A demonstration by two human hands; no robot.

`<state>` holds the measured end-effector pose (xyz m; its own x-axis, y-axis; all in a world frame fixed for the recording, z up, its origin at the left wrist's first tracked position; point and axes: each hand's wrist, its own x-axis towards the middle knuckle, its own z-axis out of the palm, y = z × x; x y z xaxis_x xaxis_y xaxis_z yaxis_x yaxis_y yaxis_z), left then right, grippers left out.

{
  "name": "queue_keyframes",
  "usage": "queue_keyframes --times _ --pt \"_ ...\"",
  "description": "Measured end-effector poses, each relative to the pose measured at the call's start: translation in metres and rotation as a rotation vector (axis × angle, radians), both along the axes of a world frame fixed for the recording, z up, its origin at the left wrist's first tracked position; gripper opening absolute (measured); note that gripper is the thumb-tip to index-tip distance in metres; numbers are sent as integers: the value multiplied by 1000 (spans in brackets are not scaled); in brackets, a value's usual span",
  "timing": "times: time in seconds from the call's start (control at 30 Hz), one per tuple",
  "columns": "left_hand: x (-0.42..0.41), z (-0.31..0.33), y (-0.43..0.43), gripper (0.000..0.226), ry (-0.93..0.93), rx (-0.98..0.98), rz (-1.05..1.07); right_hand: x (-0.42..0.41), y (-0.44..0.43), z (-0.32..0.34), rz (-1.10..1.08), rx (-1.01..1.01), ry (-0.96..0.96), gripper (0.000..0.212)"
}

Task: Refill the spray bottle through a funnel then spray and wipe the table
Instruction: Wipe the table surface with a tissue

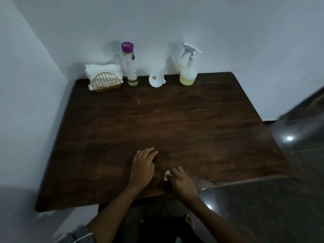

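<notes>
A dark wooden table (184, 120) stands against a white wall. At its back edge, a white spray bottle (188, 67) holds a little yellowish liquid. A white funnel (156, 79) lies on its side to the left of it. Further left stands a tall clear bottle (130, 64) with a purple cap. My left hand (142, 165) rests flat on the table near the front edge. My right hand (182, 183) grips a small crumpled white tissue (166, 175) against the tabletop beside it.
A gold wire holder with white napkins (103, 77) stands at the back left corner. Walls close in the table at the back and the left. Glossy dark floor (263, 207) lies to the right and in front, and a bare foot (189, 220) shows below the table.
</notes>
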<state>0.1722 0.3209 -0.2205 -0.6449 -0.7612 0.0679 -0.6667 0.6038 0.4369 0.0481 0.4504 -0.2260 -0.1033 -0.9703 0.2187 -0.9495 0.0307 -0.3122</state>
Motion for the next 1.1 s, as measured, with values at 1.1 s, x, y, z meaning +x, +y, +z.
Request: queue_keyframes --times 1.1 --pt "-221 79 137 42 481 828 -94 -211 97 84 -747 -40 -2093 18"
